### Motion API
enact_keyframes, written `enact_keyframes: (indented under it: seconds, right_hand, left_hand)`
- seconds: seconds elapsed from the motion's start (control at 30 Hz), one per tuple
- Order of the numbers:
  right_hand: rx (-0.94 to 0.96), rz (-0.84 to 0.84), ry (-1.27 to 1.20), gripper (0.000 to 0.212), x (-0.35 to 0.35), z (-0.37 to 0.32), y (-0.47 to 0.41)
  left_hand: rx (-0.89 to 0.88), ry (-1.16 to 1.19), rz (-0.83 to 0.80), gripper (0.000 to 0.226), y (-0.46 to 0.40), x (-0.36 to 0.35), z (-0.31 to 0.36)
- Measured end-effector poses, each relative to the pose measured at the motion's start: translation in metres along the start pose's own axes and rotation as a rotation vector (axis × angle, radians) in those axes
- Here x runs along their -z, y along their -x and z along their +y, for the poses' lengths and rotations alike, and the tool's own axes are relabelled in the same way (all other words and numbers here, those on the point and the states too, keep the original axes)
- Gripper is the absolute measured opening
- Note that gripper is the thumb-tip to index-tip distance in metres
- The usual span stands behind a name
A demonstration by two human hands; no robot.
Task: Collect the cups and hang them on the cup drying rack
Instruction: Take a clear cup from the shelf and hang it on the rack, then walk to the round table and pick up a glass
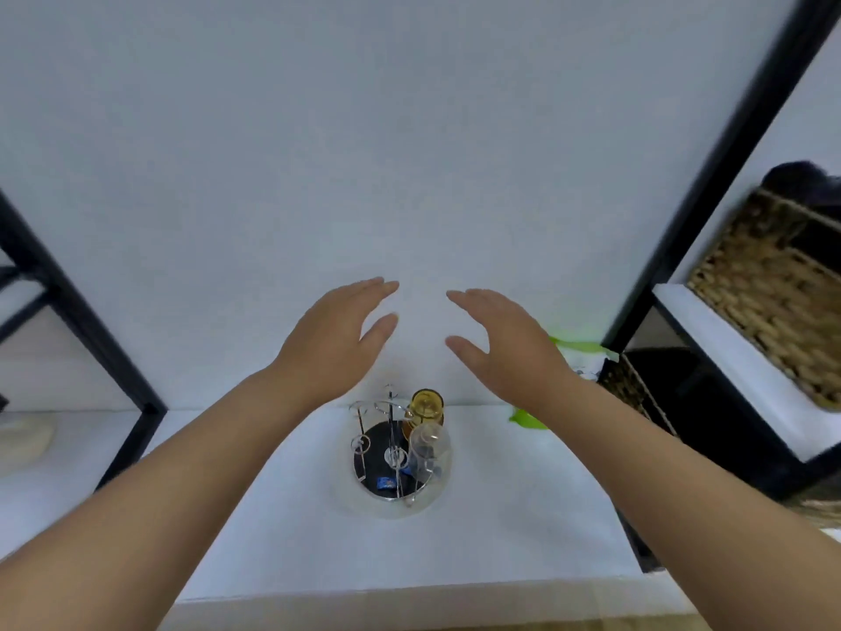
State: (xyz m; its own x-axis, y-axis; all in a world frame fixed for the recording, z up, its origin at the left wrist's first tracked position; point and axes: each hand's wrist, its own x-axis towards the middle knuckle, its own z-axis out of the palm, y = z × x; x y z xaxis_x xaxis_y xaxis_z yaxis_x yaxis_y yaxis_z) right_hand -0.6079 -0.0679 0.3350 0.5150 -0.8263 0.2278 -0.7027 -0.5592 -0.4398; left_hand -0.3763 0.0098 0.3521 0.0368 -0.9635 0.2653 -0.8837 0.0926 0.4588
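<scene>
A chrome wire cup drying rack (392, 453) with a round black base stands on the white table (523, 516), near its far edge. An amber glass cup (427, 406) hangs upside down on the rack's far right arm. A clear glass cup (427, 450) hangs on the right arm nearer to me. My left hand (334, 341) and my right hand (505, 346) are raised above and beyond the rack, palms facing each other. Both are open and hold nothing.
A white wall rises right behind the table. A black-framed shelf (691, 371) on the right holds a woven basket (773, 289). Something green (528, 419) lies partly behind my right wrist. Another black frame (86, 330) stands on the left.
</scene>
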Motion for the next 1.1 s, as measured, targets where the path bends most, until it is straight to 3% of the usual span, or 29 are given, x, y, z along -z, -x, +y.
enact_keyframes:
  seconds: [0.23,0.43,0.77,1.1]
  right_hand:
    - [0.039,0.213,-0.083,0.057,0.168,-0.056,0.033]
    - [-0.044,0.431,-0.077,0.057,0.28,-0.091,0.095]
    - [-0.26,0.682,0.021,0.057,0.369,-0.116,0.225]
    - [-0.582,0.884,0.226,0.055,0.437,-0.082,0.418]
  left_hand:
    - [-0.093,0.036,0.12,0.047,-0.017,0.143,0.107]
    - [-0.237,0.222,0.16,0.046,-0.005,0.201,0.193]
    - [-0.604,0.401,0.032,0.046,0.025,0.193,0.323]
    - [-0.943,0.527,-0.153,0.048,0.068,0.125,0.507]
